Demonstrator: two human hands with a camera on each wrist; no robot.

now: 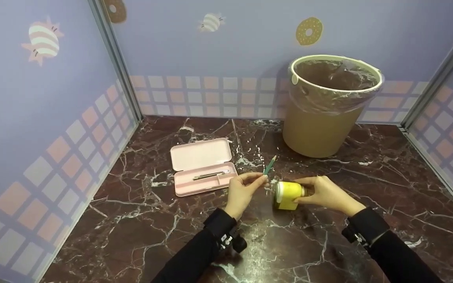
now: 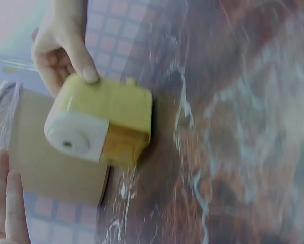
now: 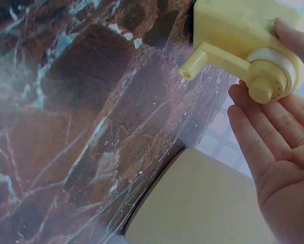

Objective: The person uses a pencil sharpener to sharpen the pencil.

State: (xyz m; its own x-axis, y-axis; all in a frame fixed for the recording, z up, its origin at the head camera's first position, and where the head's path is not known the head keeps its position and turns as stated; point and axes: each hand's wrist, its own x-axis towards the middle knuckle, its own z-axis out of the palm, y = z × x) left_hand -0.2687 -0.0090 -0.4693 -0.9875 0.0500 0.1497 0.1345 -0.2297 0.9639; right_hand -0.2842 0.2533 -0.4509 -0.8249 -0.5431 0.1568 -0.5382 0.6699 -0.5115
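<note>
My left hand (image 1: 243, 192) pinches a green pencil (image 1: 270, 164) between thumb and fingers, its bare wooden tip pointing up and away. To the right, my right hand (image 1: 326, 195) grips a yellow pencil sharpener (image 1: 289, 195) from its crank end, thumb on one side and fingers on the other. The sharpener's white front (image 2: 77, 137), with a small round hole, faces left. In the right wrist view its crank handle (image 3: 224, 62) sticks out below the thumb. The left wrist view shows some fingers of the left hand, but the pencil is out of sight there.
An open pink pencil case (image 1: 201, 155) lies just left of the left hand, with a few slim pencils (image 1: 211, 175) inside. A tan bin (image 1: 317, 129) with a clear plastic liner stands at the back right. Patterned walls enclose the dark marbled table (image 1: 140, 236).
</note>
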